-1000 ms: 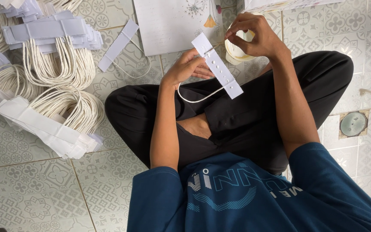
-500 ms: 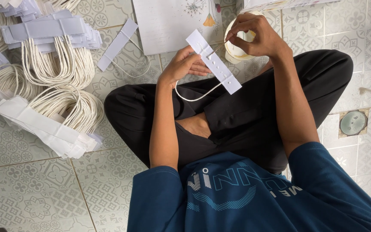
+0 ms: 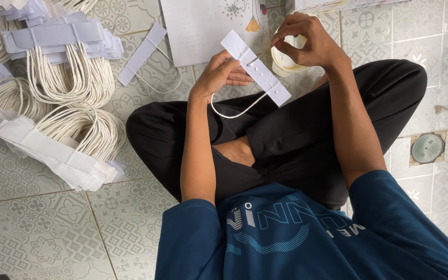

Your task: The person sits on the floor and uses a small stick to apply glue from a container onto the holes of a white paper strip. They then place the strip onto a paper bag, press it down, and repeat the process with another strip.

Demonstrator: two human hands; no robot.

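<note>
Head view: the left hand grips a white paper strip above the person's crossed legs, a white cord looping beneath. The right hand pinches a thin stick against the strip. Finished handle stacks lie on the tiled floor.

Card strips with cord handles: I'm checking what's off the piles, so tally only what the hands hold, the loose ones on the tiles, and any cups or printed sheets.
Card strip with cord in the hands, left and right: 1
Loose strip on the tiles: 1
Cup: 1
Flower-printed sheet: 1
Total: 4
</note>
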